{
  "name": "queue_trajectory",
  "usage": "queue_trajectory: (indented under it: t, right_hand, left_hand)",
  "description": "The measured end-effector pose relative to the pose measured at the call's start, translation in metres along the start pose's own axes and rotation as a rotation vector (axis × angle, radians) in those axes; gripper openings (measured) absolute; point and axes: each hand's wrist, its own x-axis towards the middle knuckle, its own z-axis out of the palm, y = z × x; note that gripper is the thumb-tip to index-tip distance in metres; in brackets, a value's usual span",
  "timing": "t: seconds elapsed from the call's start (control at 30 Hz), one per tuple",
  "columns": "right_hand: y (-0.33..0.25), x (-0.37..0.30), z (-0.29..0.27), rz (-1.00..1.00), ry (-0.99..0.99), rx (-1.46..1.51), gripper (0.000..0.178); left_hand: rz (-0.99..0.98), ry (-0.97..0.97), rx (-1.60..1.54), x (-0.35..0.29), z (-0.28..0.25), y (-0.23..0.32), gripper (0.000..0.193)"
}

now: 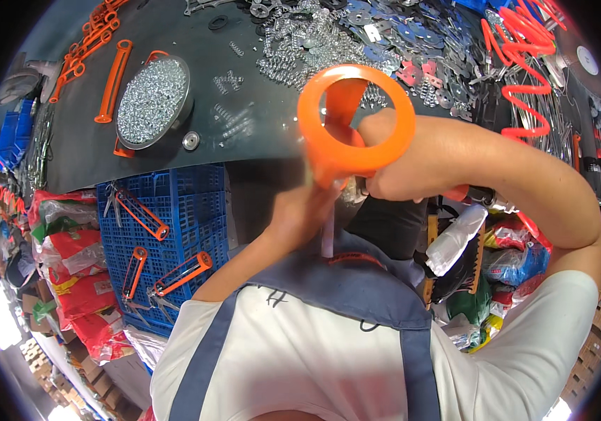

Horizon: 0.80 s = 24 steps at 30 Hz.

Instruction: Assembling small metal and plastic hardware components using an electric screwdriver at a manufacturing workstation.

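Close in front of me stands an orange caulking gun frame (393,151), its round ring end facing up. My left hand (300,214), a little blurred, is closed around the lower part of the frame. Just right of the ring is my right hand (388,165), its fingers curled in close to the frame's lower end. What those fingers grip is hidden by the ring and the hand itself. A red and metallic tool-like piece (479,194) shows partly below my right forearm.
A round metal bowl (187,105) of small shiny parts sits on the dark table (265,144). Loose springs (304,52) and flat metal plates (413,35) lie piled beyond. Blue crates (199,210) hold orange caulking guns (142,214). A red coiled hose (525,84) hangs right.
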Motion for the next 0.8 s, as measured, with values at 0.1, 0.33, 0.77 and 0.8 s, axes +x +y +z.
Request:
queue_trajectory:
  t: [0.1,0.33,0.77,0.8]
  right_hand:
    - [-0.008,-0.009,0.002,-0.108,0.038,0.089,0.017]
    - [0.002,-0.008,0.017,-0.163,0.119,0.242,0.029]
    - [0.003,-0.018,0.018,-0.116,0.192,0.092,0.026]
    - [0.005,-0.018,0.017,-0.115,0.197,0.09,0.026]
  left_hand:
    - [-0.066,0.003,-0.035,0.001,0.001,-0.002,0.011]
    - [-0.075,-0.011,-0.077,-0.014,0.02,-0.019,0.013]
    - [0.093,0.12,0.034,-0.007,0.014,-0.012,0.017]
    - [0.161,0.093,0.115,-0.006,0.012,-0.014,0.017]
